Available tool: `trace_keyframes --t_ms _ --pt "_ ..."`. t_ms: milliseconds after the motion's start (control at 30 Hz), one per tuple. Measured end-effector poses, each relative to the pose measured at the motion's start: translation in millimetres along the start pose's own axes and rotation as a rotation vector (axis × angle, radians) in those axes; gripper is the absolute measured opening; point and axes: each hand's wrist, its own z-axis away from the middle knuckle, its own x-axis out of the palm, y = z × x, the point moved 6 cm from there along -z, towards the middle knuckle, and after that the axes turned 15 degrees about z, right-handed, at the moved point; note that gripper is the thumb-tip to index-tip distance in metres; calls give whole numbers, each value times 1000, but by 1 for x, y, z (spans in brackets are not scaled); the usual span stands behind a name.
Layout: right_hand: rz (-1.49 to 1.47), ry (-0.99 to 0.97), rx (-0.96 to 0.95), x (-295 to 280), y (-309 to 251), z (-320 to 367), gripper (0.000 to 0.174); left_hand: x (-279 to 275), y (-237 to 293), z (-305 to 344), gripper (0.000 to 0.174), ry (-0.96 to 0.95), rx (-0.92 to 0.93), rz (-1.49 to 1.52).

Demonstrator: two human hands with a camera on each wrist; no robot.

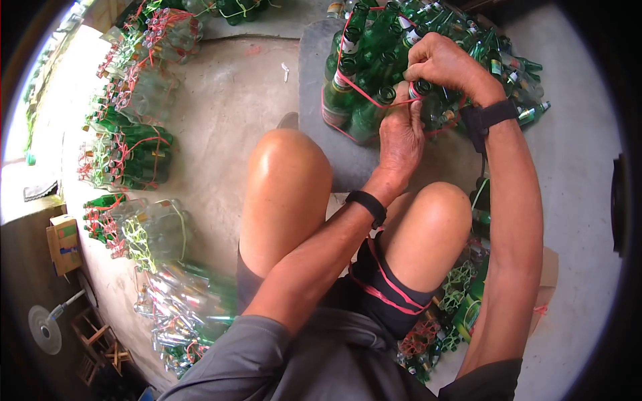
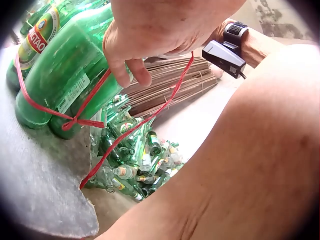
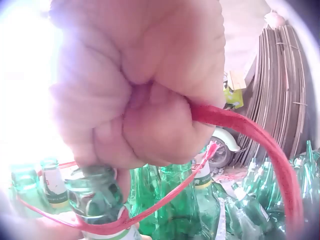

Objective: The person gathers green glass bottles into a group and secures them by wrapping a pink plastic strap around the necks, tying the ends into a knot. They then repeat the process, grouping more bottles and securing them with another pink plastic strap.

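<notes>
Several upright green glass bottles [image 1: 366,119] stand bunched on a grey slab [image 1: 311,93], with red plastic twine [image 2: 40,106] looped around them. My left hand [image 1: 401,134] holds a bottle neck [image 3: 95,195] at the near side of the bunch, its index finger and thumb on either side of the neck. Just above that neck, my right hand [image 1: 441,63] grips the twine in curled fingers. From that fist a long red tail [image 3: 260,132] runs down to the right. A small knot [image 2: 72,121] joins the twine low on the bottles in the left wrist view.
Loose bottles [image 2: 145,155] lie heaped beyond the slab. Tied bottle bundles [image 1: 150,157] line the floor on the left. Stacked flat cardboard [image 3: 280,95] stands behind the heap. My bare knees [image 1: 291,160] flank the work, and a fan [image 1: 47,329] stands lower left.
</notes>
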Motion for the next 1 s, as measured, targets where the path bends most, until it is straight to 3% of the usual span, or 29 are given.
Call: trace_keyframes --t_ms 167,400,500,633,733,900,1000 --pt "44 140 0 0 3 8 17 -1 1 0 31 6 71 21" --pt "-26 357 46 18 27 37 16 1 7 1 30 -24 29 35" --pt "-280 474 180 28 31 57 15 0 5 2 30 -14 64 55" --pt "-495 476 282 41 25 84 11 -1 5 1 31 -2 96 42" --pt "-616 469 193 63 32 89 14 0 5 2 32 -20 65 13" --pt "-547 412 198 67 20 103 16 0 -3 1 34 -43 62 -35" --pt "-461 407 191 67 16 110 17 -3 -11 0 39 -20 211 -141"
